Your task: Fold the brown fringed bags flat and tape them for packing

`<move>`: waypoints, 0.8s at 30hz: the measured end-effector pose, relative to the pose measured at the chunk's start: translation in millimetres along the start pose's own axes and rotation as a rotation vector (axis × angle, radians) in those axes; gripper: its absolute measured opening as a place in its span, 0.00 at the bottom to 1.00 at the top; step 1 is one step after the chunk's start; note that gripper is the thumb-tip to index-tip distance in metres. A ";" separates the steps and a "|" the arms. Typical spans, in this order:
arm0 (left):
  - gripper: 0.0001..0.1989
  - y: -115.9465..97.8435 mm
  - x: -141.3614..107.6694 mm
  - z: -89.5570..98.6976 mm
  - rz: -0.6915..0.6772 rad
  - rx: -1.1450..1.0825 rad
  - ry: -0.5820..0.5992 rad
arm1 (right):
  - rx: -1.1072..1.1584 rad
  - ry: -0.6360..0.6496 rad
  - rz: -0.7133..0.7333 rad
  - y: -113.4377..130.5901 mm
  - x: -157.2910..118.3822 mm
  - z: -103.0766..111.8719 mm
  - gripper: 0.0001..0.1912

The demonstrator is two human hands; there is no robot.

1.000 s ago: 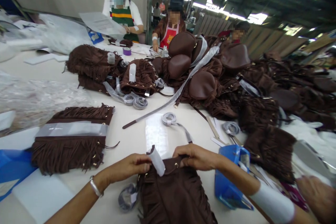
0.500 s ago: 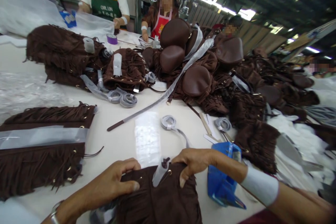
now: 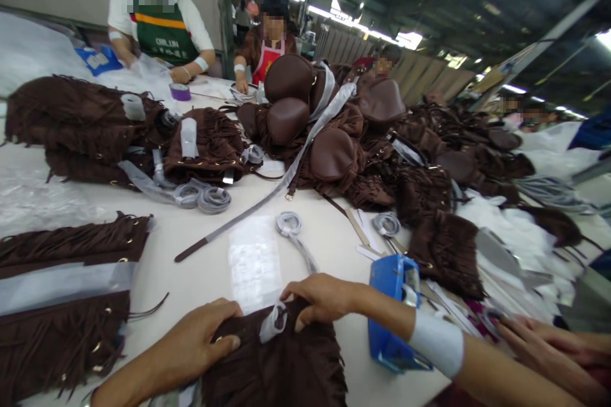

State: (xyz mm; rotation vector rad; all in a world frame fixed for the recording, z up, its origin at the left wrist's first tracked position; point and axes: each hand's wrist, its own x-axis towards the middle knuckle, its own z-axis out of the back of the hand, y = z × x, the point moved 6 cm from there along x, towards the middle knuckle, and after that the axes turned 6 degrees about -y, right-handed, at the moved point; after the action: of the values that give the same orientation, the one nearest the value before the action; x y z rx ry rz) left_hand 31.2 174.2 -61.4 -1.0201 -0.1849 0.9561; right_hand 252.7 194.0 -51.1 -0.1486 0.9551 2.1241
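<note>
A dark brown fringed bag (image 3: 277, 362) lies at the front of the table, its top edge away from me. My left hand (image 3: 203, 337) grips the bag's upper left corner, thumb on top and fingers folded over the edge. On the upper right edge, my right hand (image 3: 319, 300) pinches the bag between thumb and fingers. Between the hands, a strip of clear wrap (image 3: 273, 324) stands up at the bag's top edge. A flat sheet of clear plastic (image 3: 255, 261) lies just beyond the bag, beside a rolled, grey-wrapped strap (image 3: 289, 224).
A blue tape dispenser (image 3: 382, 337) stands right of my bag. Fringed bags (image 3: 67, 267) lie at left, with a brown bag pile (image 3: 334, 152) behind. Two co-workers (image 3: 167, 32) stand across the table. Another person's hands (image 3: 534, 337) are at lower right.
The view has turned right, so the table's things sit further left. Both my hands keep their hold on the bag. Another person's hands now show at lower right.
</note>
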 end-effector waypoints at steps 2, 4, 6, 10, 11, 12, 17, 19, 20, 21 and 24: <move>0.16 -17.3 4.2 2.3 -0.041 -0.013 -0.014 | -0.052 0.047 -0.022 3.7 2.1 -3.6 0.21; 0.18 -34.5 11.9 0.3 -0.063 -0.102 0.004 | -0.069 -0.007 0.017 15.2 0.6 -0.9 0.17; 0.20 -45.7 22.0 -7.1 -0.041 -0.237 0.065 | -0.056 -0.084 0.060 29.3 -5.2 4.2 0.17; 0.10 -50.1 36.3 -29.2 0.055 -0.446 0.252 | 0.195 -0.029 -0.036 32.6 -16.7 4.2 0.20; 0.08 -49.6 37.5 -33.1 0.068 -0.454 0.282 | 0.355 0.038 -0.088 27.0 -17.6 0.2 0.19; 0.07 -49.3 38.2 -35.5 0.073 -0.444 0.297 | 0.529 0.107 -0.142 20.1 -17.6 -4.6 0.17; 0.05 -53.1 43.2 -31.2 0.035 -0.291 0.277 | 0.964 0.439 -0.332 -14.7 -3.4 -31.6 0.10; 0.05 -55.2 47.5 -28.2 0.011 -0.284 0.290 | 0.993 0.587 -0.298 -16.7 5.3 -39.5 0.12; 0.05 -55.3 49.6 -27.3 0.006 -0.298 0.301 | 0.998 0.639 -0.262 -15.4 9.8 -41.3 0.13; 0.05 -54.4 51.4 -27.2 0.009 -0.324 0.319 | 0.993 0.674 -0.228 -13.4 14.0 -42.0 0.13; 0.07 -48.3 53.2 -32.3 0.053 -0.452 0.411 | 0.891 0.710 -0.152 -6.6 23.3 -40.1 0.13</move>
State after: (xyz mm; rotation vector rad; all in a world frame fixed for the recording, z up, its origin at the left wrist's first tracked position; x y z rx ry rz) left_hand 109.0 184.9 -55.9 -1.6221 -0.0287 0.7455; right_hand 233.5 183.8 -92.6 -0.5119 2.1257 1.3245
